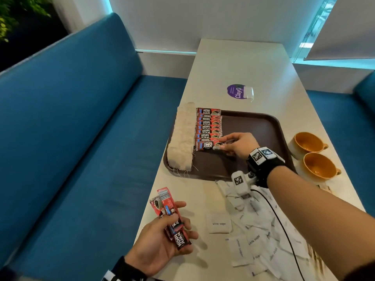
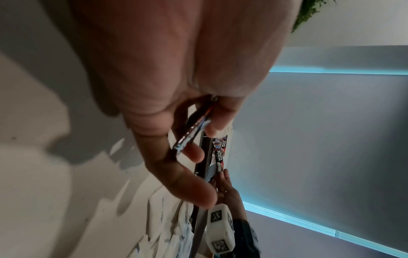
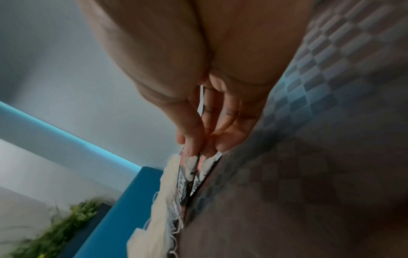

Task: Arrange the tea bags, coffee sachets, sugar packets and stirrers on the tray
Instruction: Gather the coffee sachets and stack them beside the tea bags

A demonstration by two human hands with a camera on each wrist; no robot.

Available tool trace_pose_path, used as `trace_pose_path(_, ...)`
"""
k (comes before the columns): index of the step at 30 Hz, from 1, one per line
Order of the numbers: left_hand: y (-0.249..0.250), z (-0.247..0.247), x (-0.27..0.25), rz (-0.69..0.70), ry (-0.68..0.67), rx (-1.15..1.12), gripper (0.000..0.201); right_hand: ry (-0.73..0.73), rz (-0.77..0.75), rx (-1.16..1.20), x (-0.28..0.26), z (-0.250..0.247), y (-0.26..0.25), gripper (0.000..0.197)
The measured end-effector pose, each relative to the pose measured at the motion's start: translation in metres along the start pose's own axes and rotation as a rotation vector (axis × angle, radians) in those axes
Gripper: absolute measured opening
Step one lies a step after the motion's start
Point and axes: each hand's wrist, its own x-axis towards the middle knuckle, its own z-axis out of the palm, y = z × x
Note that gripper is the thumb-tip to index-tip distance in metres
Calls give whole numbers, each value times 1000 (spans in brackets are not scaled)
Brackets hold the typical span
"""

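Nearest: left hand (image 1: 162, 238) over counter (image 1: 233, 63) edge, fingers curled round small bunch of coffee sachets (image 1: 172, 218). Beside it, loose sugar packets (image 1: 251, 240) on counter. Farther: right hand (image 1: 235, 146) over brown tray (image 1: 263, 126), fingertips pinching nearest sachet of sachet row (image 1: 208, 128). Tea bags (image 1: 182, 136) line tray's left edge. Two orange cups (image 1: 312, 155) right of tray.

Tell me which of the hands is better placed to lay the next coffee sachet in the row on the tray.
Right, probably. The right hand is already over the tray, fingers on the nearest sachet of the row. The left hand is off the tray, holding spare sachets.
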Motion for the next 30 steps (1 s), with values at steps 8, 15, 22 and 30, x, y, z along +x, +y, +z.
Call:
trace_pose_path(8,0,-9,7,2,-55,66,37,-74,19,-282,22,8,-8,11)
trace_pose_path(15,-3,-14,11,-3,-40,61,35,-35,43,-410,33,12,-7,14)
trace_pose_path(22,-3,-11,11,11,-33,200,33,-1,17,-323,14,3,-13,20)
trace_pose_path(30,-3,10,3,177,-22,342,27,-126,-166,-34,-109,9,-23,9)
